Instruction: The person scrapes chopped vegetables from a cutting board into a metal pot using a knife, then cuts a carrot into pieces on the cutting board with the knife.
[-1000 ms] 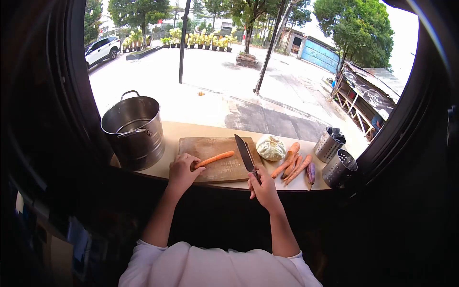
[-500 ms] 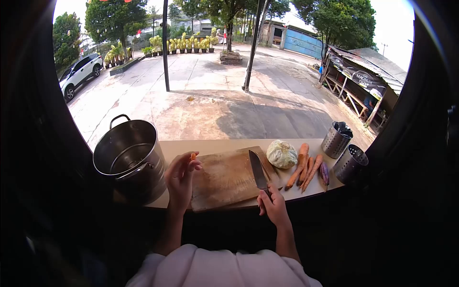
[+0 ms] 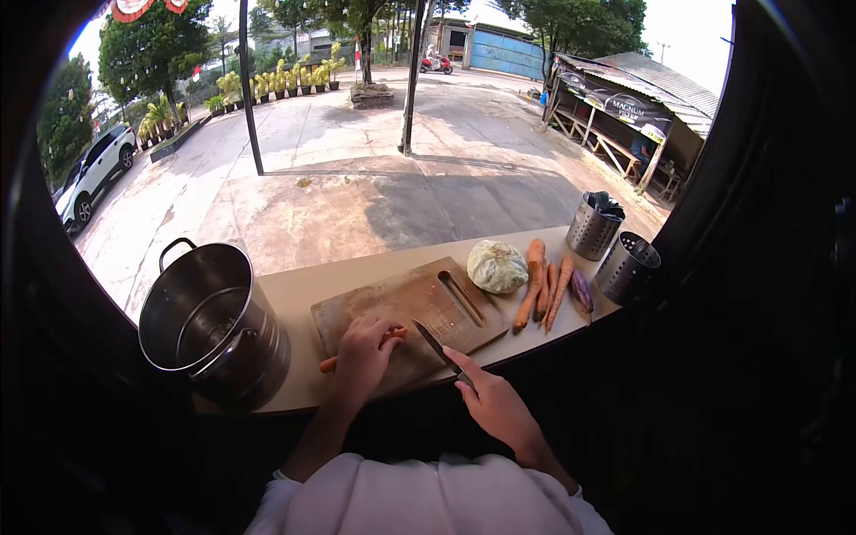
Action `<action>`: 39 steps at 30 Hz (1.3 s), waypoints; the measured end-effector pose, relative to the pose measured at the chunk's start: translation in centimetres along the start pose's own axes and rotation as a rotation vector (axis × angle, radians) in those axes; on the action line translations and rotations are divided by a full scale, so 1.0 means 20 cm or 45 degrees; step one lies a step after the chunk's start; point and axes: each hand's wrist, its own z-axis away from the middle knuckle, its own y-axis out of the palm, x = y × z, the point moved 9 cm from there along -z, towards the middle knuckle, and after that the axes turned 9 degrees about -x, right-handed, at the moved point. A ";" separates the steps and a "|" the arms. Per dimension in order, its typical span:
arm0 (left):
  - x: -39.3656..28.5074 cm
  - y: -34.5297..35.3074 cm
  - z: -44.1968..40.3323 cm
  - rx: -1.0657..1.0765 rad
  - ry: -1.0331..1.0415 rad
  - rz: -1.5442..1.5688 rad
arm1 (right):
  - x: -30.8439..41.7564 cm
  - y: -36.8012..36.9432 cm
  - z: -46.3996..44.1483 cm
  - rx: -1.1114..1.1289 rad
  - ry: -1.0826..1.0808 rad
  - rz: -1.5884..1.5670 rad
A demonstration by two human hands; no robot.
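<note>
A wooden cutting board (image 3: 383, 303) lies on the pale surface (image 3: 308, 283), with a long slot cut through near its right end. Over the left part of the board the left hand (image 3: 364, 349) is closed around a carrot (image 3: 329, 365); its thicker end sticks out at the board's left edge, while the other end shows beside the thumb, above the board's middle. The right hand (image 3: 493, 403), at the near side of the board, is wrapped about the handle of a knife (image 3: 432, 340), whose blade slants over the board with its tip towards the carrot; whether the edge touches the carrot cannot be told. A pale cabbage (image 3: 497, 267) sits just beside the board's far right corner. Farther right of the board lies a cluster of loose carrots (image 3: 546, 290), and past these a slim purple vegetable (image 3: 581, 291). Two perforated metal holders stand well to the right of the board: the farther one (image 3: 594, 230) is filled with dark items, the nearer one (image 3: 626, 270) leans in view. Left of the board, near it, stands a deep metal pot (image 3: 214, 325) with loop handles. Beyond the board stretches a sunlit yard (image 3: 357, 196), with a white car (image 3: 100, 169) far to its left.
</note>
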 end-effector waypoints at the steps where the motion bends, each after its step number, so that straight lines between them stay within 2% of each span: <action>1: -0.01 0.00 0.00 0.020 0.004 0.004 | 0.02 0.00 0.00 0.013 -0.014 0.037; 6: 0.00 0.02 0.03 0.005 0.006 -0.003 | 0.07 0.04 -0.01 0.042 -0.134 0.146; 12: -0.01 0.01 0.02 -0.008 0.048 -0.015 | 0.10 0.09 -0.01 0.100 -0.151 0.452; 15: -0.01 0.02 0.02 0.033 0.046 -0.028 | 0.10 0.11 -0.02 0.194 -0.069 0.508; 30: 0.00 0.02 0.00 0.060 -0.008 -0.001 | 0.07 0.18 -0.18 0.243 -0.091 0.421; 36: -0.01 0.03 0.01 0.086 0.005 -0.084 | 0.05 0.06 -0.14 0.238 -0.015 0.344; 39: -0.03 0.02 0.00 0.075 0.017 -0.083 | 0.05 -0.02 -0.14 0.151 0.050 0.437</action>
